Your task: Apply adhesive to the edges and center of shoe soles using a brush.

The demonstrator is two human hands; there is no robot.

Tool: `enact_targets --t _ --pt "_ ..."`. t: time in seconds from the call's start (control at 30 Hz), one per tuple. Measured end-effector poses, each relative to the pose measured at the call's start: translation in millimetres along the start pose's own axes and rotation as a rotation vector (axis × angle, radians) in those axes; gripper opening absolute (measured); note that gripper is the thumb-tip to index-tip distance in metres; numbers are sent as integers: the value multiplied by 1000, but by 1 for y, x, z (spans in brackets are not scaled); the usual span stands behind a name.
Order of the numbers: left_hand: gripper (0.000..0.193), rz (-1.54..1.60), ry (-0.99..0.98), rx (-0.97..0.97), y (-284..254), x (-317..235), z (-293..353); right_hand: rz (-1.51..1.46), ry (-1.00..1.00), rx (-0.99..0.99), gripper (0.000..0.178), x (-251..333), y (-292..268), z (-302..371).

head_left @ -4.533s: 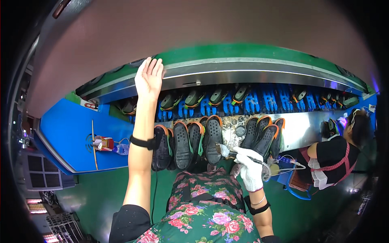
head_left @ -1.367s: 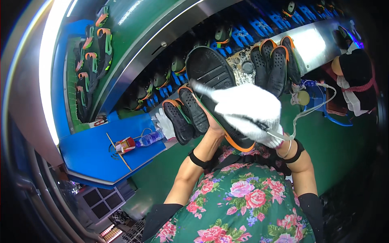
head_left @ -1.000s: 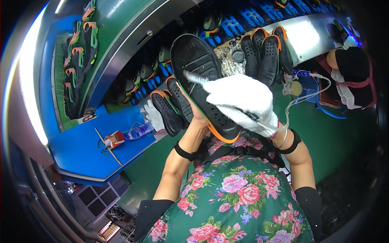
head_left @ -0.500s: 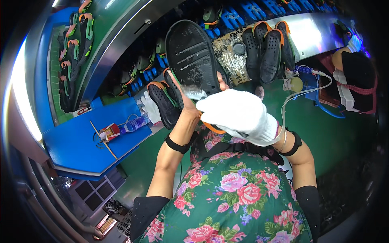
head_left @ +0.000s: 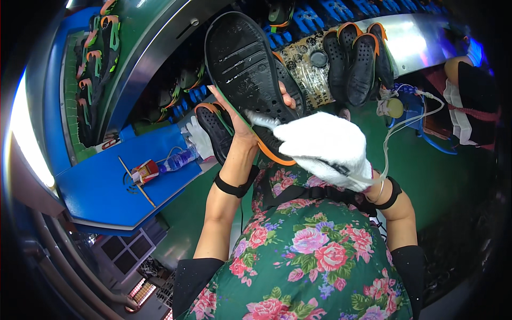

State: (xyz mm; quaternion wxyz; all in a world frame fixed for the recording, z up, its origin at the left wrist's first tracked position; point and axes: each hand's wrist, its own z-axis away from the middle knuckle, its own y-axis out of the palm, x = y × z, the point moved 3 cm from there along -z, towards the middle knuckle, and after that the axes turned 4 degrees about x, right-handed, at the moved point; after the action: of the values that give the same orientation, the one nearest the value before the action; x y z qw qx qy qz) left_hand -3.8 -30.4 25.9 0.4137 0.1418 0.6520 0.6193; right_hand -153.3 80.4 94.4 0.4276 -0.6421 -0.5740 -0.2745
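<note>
My bare left hand [head_left: 240, 127] grips a large black shoe sole [head_left: 238, 56] with orange edging at its near end, its ridged face turned up. The thumb side lies along the left edge, and fingertips show at the right edge. In a white knit glove, my right hand [head_left: 326, 148] is closed on a small brush [head_left: 260, 119]. Its pale, motion-blurred bristles meet the sole's lower part. The glove hides the brush's handle. Just behind the sole lies a black perforated shoe part [head_left: 290, 84] with orange trim.
Several black shoe parts [head_left: 358, 69] stand right of taped cardboard [head_left: 305, 66] bearing a round dark lid [head_left: 319, 58]. A blue table [head_left: 101, 194] at left holds a bottle [head_left: 181, 159] and red box [head_left: 145, 172]. Tubing [head_left: 388, 154] hangs right, near another person's dark sleeve [head_left: 472, 88].
The sole has shifted slightly up and left with my left hand. My right hand has moved a little right and down, and the brush now lies lower against the sole.
</note>
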Motion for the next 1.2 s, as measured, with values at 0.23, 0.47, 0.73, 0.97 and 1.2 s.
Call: enact_targets --t 0.23,0.47,0.73,0.97,1.2 --pt "115 -121 51 -22 9 -8 -5 70 -41 31 32 6 5 -1" --pt "118 -188 85 -8 6 -13 -8 129 -60 -11 33 2 10 4" --pt "123 -129 60 -7 6 -15 -11 -16 88 -40 26 -3 -7 2" --pt "118 -134 99 67 7 -18 -17 -212 203 -143 19 -9 -2 5" --pt "109 -187 49 156 10 -19 -21 -136 120 -77 22 -3 -6 5"
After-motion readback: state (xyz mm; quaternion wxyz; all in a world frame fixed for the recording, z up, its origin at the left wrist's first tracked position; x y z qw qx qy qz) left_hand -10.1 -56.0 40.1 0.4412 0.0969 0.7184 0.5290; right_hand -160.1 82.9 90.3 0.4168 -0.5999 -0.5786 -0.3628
